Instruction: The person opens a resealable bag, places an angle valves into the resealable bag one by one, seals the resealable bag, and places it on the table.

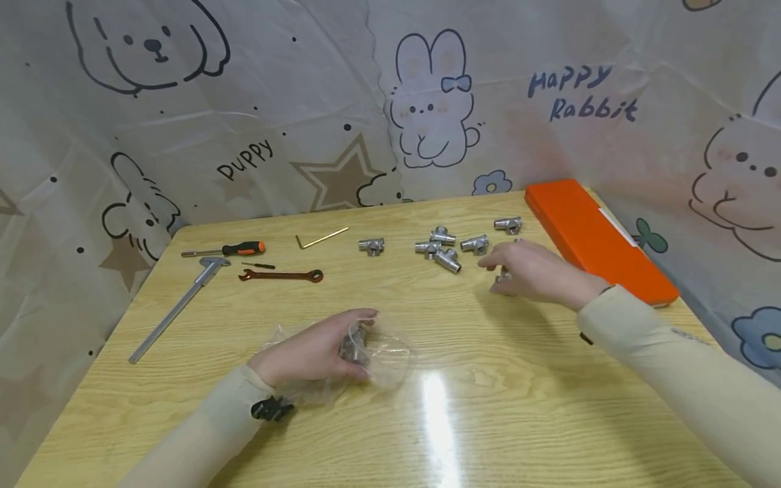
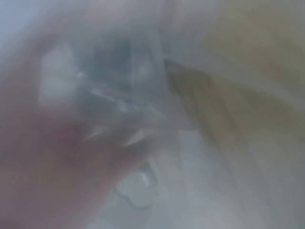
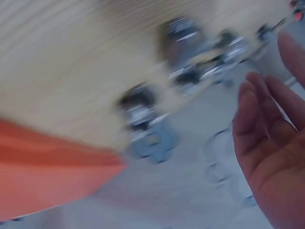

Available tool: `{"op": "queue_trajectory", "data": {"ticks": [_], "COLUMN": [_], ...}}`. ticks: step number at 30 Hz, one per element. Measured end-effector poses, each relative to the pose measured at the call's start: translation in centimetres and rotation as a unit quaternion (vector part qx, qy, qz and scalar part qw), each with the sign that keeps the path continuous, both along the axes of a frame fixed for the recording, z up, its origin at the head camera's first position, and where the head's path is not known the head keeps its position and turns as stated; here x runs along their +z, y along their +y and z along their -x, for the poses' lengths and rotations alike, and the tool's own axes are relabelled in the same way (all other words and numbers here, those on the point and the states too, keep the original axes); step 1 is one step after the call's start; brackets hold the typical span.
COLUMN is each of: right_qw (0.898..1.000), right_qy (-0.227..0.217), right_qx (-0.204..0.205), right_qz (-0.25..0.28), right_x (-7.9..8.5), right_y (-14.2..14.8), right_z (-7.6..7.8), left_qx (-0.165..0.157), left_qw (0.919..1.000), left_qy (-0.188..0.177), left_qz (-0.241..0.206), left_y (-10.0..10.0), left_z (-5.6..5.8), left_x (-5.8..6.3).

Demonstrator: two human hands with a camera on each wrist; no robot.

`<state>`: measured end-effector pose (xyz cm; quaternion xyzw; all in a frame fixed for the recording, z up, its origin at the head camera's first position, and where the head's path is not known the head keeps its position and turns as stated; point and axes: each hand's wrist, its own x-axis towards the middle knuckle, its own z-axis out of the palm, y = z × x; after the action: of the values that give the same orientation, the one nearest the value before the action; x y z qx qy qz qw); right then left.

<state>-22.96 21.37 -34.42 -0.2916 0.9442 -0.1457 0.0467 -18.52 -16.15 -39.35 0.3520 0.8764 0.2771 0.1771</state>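
In the head view my left hand (image 1: pixel 311 349) grips a clear plastic bag (image 1: pixel 390 356) near the middle of the table. A grey metal piece (image 1: pixel 352 344) shows between its thumb and fingers; the left wrist view is too blurred to tell more. My right hand (image 1: pixel 533 271) is at the right, fingers loosely bent, over a metal tee fitting (image 1: pixel 503 274) that it partly hides. In the right wrist view nothing shows in the right hand (image 3: pixel 271 143). Just left of it lie several metal tee fittings (image 1: pixel 428 249), one tee fitting (image 1: pixel 508 224) behind it and another (image 1: pixel 371 247) farther left.
An orange box (image 1: pixel 601 240) lies along the right edge. At the left are a screwdriver (image 1: pixel 226 249), a caliper (image 1: pixel 177 315), a reddish wrench (image 1: pixel 281 275), a small black-handled tool (image 1: pixel 264 266) and a gold hex key (image 1: pixel 323 238). A printed cloth (image 1: pixel 293 135) hangs behind the table.
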Motion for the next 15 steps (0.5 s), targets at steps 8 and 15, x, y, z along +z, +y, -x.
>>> {"op": "queue_trajectory", "data": {"ticks": [8, 15], "right_qw": [0.994, 0.993], "right_qy": [-0.084, -0.078], "right_qx": [-0.061, -0.081], "right_qz": [-0.020, -0.034], "right_x": [-2.2, -3.2], "right_y": [4.5, 4.1], "right_z": [1.7, 2.2], "left_qx": [0.007, -0.002], "left_qw": [1.0000, 1.0000], "left_qy": [-0.001, 0.003], "left_qz": [0.006, 0.000], "left_y": [-0.2, -0.2], "left_z": [0.0, 0.2], "left_x": [-0.3, -0.3]}}
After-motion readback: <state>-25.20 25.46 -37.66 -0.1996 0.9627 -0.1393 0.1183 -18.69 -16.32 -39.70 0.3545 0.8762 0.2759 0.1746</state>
